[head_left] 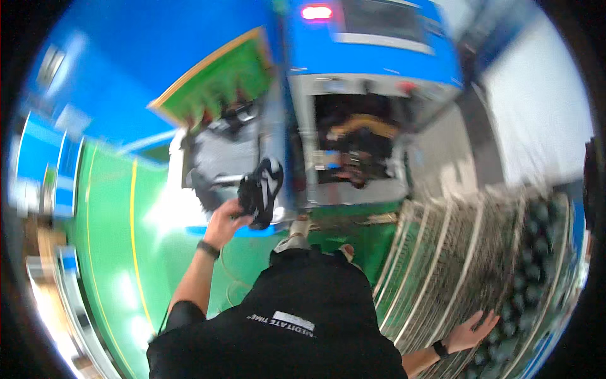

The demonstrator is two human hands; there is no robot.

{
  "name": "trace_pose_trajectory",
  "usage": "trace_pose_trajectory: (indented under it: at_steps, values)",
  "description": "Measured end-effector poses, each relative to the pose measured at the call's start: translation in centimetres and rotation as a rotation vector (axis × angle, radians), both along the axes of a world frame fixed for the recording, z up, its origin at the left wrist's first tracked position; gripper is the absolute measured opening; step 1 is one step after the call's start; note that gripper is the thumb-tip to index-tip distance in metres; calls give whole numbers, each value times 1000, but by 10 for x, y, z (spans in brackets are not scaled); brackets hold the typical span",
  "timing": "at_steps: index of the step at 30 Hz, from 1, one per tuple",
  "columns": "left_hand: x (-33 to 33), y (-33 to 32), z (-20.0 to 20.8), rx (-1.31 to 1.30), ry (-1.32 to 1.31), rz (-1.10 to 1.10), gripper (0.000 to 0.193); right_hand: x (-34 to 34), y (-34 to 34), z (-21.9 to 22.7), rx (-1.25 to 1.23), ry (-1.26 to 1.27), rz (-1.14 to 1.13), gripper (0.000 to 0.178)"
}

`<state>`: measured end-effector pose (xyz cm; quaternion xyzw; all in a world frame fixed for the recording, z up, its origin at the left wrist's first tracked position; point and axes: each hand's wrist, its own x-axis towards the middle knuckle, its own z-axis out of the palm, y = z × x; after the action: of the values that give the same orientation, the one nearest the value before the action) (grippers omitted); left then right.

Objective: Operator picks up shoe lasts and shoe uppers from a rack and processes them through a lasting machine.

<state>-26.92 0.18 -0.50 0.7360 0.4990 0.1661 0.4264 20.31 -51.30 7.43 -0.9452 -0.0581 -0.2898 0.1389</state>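
While the view blurs with head motion, the left hand (228,218) sits just left of centre, clenched around a black part (262,192) with pale patches, lifted in front of the body. That part hangs between the person and the blue machine (372,57) filling the top middle of the frame, whose open bay (353,148) shows dark, cluttered innards. Down at the lower right, the right hand (473,331) lies flat and released, palm on the wire rack (467,252), gripping nothing.

My read on the step: carrying. One part is in hand, held roughly level with the machine's opening, while the other hand steadies against the rack. Whatever comes next would call for a firm one-handed hold and a clear line to that bay, since the gap around it looks tight.

Counting up: one black part held, one blue machine, one lit red lamp (317,11) at its top. The rack shows several curved tiers, with many dark round items (536,265) along its right side, too smeared to number. Two wristbands, one per arm. Green floor (113,252) with a yellow line runs along the left.
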Motion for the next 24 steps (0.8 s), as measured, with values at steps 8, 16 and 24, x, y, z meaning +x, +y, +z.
trace_pose_trajectory:
  at_steps: [8,16,24]
  values:
    - [-160,78,-177,-9,844,522,56,32,239,-22,233,436,826,43]
    - [-210,-67,-141,39,526,751,43,-30,407,-46,-219,556,1504,31]
    - [-249,-444,-62,-259,622,1085,47,-100,469,-107,-487,739,1872,31]
